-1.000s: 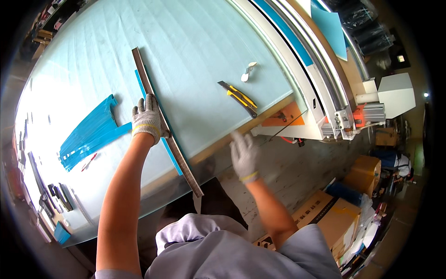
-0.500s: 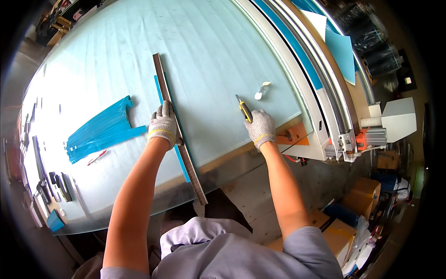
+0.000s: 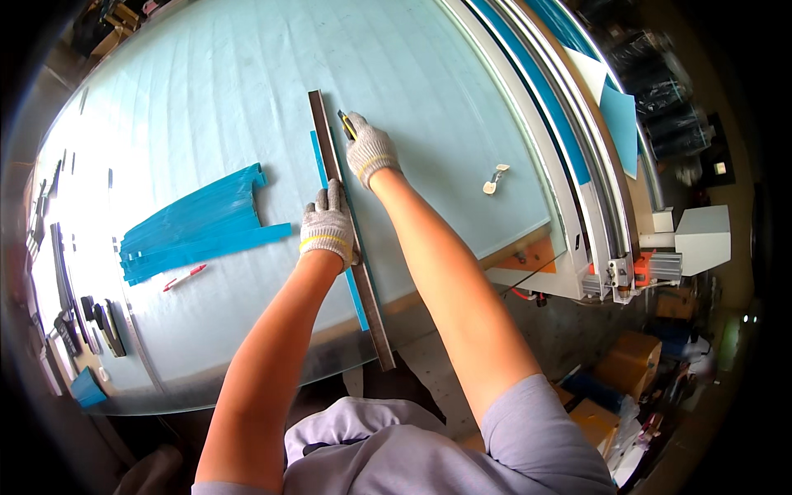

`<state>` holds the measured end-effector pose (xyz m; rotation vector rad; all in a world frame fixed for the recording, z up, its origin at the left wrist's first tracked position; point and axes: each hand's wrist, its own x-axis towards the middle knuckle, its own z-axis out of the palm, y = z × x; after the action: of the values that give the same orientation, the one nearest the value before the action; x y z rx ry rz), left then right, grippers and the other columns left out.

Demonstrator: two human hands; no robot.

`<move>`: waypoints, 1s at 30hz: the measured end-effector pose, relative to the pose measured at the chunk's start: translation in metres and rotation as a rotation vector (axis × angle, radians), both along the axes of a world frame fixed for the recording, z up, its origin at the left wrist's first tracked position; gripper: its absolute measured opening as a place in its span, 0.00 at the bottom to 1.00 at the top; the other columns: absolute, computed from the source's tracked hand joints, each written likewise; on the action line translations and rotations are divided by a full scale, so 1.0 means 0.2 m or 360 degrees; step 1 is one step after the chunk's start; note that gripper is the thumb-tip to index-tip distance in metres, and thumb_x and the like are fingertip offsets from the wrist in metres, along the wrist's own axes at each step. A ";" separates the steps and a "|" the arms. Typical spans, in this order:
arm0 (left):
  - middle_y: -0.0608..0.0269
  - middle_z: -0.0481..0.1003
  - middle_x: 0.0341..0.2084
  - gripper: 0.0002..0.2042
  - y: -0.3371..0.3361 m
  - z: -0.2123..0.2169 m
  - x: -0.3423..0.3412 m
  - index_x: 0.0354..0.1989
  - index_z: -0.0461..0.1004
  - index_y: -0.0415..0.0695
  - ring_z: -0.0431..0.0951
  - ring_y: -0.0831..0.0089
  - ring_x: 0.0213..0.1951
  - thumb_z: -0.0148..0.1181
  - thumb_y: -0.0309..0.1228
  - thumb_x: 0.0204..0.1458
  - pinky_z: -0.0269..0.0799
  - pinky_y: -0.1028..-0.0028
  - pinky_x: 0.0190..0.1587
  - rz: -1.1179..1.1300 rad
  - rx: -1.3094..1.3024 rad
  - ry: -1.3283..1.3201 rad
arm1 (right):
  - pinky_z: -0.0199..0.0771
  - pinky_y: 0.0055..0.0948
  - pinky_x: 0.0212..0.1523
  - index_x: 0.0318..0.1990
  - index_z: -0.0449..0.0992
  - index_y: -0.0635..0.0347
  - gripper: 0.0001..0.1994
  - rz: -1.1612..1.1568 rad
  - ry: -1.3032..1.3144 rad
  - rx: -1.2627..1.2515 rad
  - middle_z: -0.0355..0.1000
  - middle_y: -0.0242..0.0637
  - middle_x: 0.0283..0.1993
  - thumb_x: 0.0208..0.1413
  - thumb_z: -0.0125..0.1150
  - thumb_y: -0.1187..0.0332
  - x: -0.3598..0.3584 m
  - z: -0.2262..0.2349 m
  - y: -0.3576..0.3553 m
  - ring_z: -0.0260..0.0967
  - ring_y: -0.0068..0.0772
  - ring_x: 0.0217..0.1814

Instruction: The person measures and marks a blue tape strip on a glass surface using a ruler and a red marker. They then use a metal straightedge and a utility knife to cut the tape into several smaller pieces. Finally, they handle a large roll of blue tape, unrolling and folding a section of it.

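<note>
Big pale-green cutting table [image 3: 206,99] fills the view, near edge curving along the bottom. Long dark metal straightedge [image 3: 351,231] lies across it, running from mid-table down past the near edge. Thin bright-blue strip of sheet [image 3: 356,293] sits under it, showing along its side, touching.

Stack of cut blue strips [image 3: 194,231] lies well apart twd the table's left side, red pen [image 3: 183,277] just beside it. So several strips look done already, at least one more in hand; can't tell how many are left.

Left hand [image 3: 328,229], white knit glove, fingers spread flat, pressing down on the straightedge abt midway, gripping nothing.

Right hand [image 3: 370,153], gloved too, fingers curled tight round a yellow-and-black utility knife [image 3: 346,124], blade end at the far end of the straightedge, right against its edge. Judging by that, this cut's only at its start, whole length of the strip to go.

Small white clip [image 3: 493,180] lies twd the table's right edge.
</note>
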<state>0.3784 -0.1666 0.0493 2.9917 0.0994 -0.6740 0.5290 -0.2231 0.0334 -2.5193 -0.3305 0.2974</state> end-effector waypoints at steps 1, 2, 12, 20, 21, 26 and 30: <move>0.45 0.47 0.74 0.64 0.00 0.01 0.00 0.72 0.49 0.31 0.54 0.51 0.71 0.82 0.49 0.27 0.58 0.57 0.69 0.0001 -0.0001 0.0011 | 0.76 0.48 0.54 0.67 0.66 0.43 0.26 0.0014 0.0023 -0.0042 0.77 0.51 0.50 0.59 0.57 0.68 0.01 -0.01 0.04 0.75 0.57 0.53; 0.45 0.48 0.73 0.66 0.01 0.01 0.00 0.72 0.48 0.31 0.54 0.50 0.71 0.83 0.49 0.26 0.58 0.57 0.68 0.0006 -0.0002 0.0019 | 0.76 0.47 0.55 0.67 0.66 0.42 0.26 0.0032 0.0043 -0.0085 0.77 0.50 0.50 0.59 0.56 0.68 0.01 -0.01 0.08 0.75 0.56 0.53; 0.44 0.49 0.73 0.60 0.04 0.00 -0.01 0.72 0.52 0.35 0.55 0.50 0.71 0.81 0.51 0.30 0.58 0.57 0.68 -0.0045 -0.0006 -0.0019 | 0.78 0.51 0.52 0.68 0.63 0.43 0.26 0.0144 0.0153 -0.0262 0.78 0.53 0.45 0.61 0.55 0.64 -0.19 0.01 0.03 0.77 0.57 0.50; 0.45 0.49 0.73 0.56 0.04 0.02 -0.01 0.72 0.55 0.37 0.57 0.50 0.69 0.78 0.48 0.33 0.57 0.57 0.68 -0.0045 -0.0074 -0.0046 | 0.77 0.53 0.51 0.70 0.62 0.44 0.29 0.0130 0.0223 -0.0131 0.77 0.57 0.45 0.60 0.56 0.70 -0.41 0.06 -0.11 0.75 0.62 0.48; 0.45 0.49 0.73 0.56 0.04 0.02 -0.01 0.71 0.55 0.37 0.57 0.50 0.69 0.79 0.47 0.32 0.57 0.57 0.68 -0.0057 -0.0062 -0.0038 | 0.77 0.53 0.51 0.70 0.61 0.44 0.29 0.0128 0.0237 -0.0143 0.77 0.57 0.45 0.60 0.56 0.70 -0.45 0.06 -0.14 0.75 0.62 0.48; 0.45 0.49 0.73 0.57 0.04 -0.02 -0.01 0.71 0.53 0.34 0.55 0.50 0.71 0.81 0.43 0.32 0.59 0.58 0.68 -0.0029 -0.0011 -0.0055 | 0.76 0.54 0.48 0.70 0.61 0.44 0.29 0.0154 0.0293 -0.0153 0.77 0.57 0.41 0.60 0.55 0.72 -0.65 0.03 -0.29 0.76 0.62 0.46; 0.45 0.49 0.73 0.56 0.02 0.06 0.00 0.72 0.50 0.31 0.57 0.52 0.70 0.80 0.39 0.36 0.60 0.59 0.68 -0.0057 0.0011 0.0032 | 0.75 0.54 0.47 0.71 0.59 0.48 0.31 0.0192 0.0251 -0.0196 0.77 0.57 0.43 0.60 0.56 0.72 -0.88 0.06 -0.42 0.75 0.64 0.45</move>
<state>0.3776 -0.1632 0.0617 3.0006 0.0490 -0.7085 0.3536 -0.3074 0.0456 -2.5802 -0.4131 0.5771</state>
